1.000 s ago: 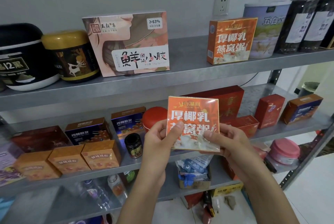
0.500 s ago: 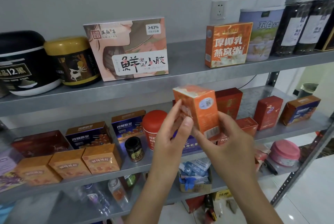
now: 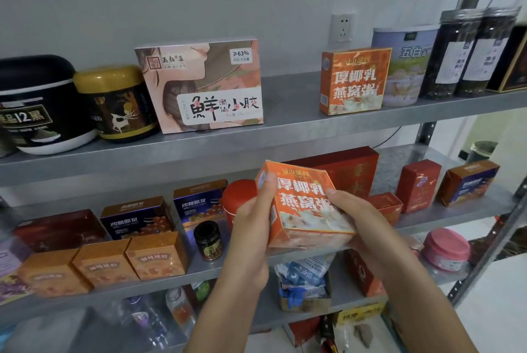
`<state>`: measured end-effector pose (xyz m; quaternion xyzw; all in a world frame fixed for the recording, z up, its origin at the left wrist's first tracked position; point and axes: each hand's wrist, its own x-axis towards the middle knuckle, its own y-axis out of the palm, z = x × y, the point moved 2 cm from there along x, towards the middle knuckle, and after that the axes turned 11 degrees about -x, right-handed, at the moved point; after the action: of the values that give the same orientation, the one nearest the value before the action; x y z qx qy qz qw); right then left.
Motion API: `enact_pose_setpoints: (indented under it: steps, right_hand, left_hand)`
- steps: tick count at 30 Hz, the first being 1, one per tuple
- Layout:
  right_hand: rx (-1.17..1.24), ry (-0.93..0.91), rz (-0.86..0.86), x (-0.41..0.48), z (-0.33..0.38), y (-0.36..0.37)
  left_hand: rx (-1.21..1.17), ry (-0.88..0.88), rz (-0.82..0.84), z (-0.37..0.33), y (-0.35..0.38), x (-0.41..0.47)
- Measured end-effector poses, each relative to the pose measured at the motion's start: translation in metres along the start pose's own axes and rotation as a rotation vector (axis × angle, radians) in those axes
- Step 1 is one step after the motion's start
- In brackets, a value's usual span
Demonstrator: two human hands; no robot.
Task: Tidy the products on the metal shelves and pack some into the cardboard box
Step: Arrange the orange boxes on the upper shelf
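An orange product box (image 3: 302,204) with white Chinese lettering is held in front of the middle metal shelf (image 3: 456,215), its printed face towards me. My left hand (image 3: 251,227) grips its left side with the thumb on the upper left corner. My right hand (image 3: 362,221) holds its right side and bottom edge. A matching orange box (image 3: 353,81) stands upright on the top shelf (image 3: 285,121), to the right of a large pink box (image 3: 202,86). No cardboard packing box can be made out.
Top shelf: black tub (image 3: 37,107), gold-lidded jar (image 3: 117,103), pale canister (image 3: 405,64), dark jars (image 3: 467,50). Middle shelf: orange cartons (image 3: 105,262), blue-and-gold boxes (image 3: 137,217), a small dark jar (image 3: 208,240), red boxes (image 3: 416,184), a red tin (image 3: 236,198). A pink tub (image 3: 445,247) sits lower right.
The orange box was turned in both hands, from face-on, to edge-on, and back to its printed face towards me. It sits a little higher and further right than a second ago.
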<state>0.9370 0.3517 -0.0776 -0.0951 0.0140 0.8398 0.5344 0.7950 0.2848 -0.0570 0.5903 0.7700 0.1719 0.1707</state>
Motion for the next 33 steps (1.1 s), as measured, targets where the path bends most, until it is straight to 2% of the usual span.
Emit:
enact_pose_setpoints:
  steps: [3,6,8,10,12,15,18,22,26,28,33]
  right_hand:
    - [0.104,0.045,0.146,0.001,-0.003,-0.006]
    - [0.15,0.04,0.204,0.005,0.001,-0.015]
    - [0.051,0.064,0.221,0.013,0.003,-0.013]
    - [-0.045,-0.014,0.25,0.01,0.0,-0.015]
    - [-0.08,-0.084,0.18,0.013,0.002,-0.017]
    - [0.003,-0.289,0.031,0.002,0.008,-0.019]
    - [-0.013,-0.524,-0.111,-0.002,0.016,-0.021]
    - [-0.068,-0.733,-0.178,0.0,0.017,-0.022]
    - [-0.145,-0.843,-0.226,0.003,0.018,-0.024]
    - [-0.167,-0.868,-0.241,0.007,0.02,-0.027]
    - [-0.254,-0.848,-0.207,0.014,0.04,-0.04]
  left_hand:
    - [0.155,-0.031,-0.014,-0.009,-0.001,0.005]
    - [0.149,-0.072,-0.051,-0.009,-0.003,0.007]
    - [0.101,-0.079,-0.058,-0.007,-0.003,0.006]
    - [0.067,-0.078,-0.05,-0.008,0.0,0.005]
    - [0.078,-0.065,-0.045,-0.011,0.001,0.006]
    - [0.19,0.123,-0.072,-0.019,-0.002,0.013]
    - [0.363,0.356,0.068,-0.028,-0.007,0.016]
    - [0.754,0.582,0.208,-0.036,-0.007,0.02]
    - [1.11,0.881,0.292,-0.047,0.005,0.026]
    - [1.204,0.979,0.315,-0.053,0.013,0.029]
    - [1.196,1.002,0.303,-0.078,0.032,0.041]
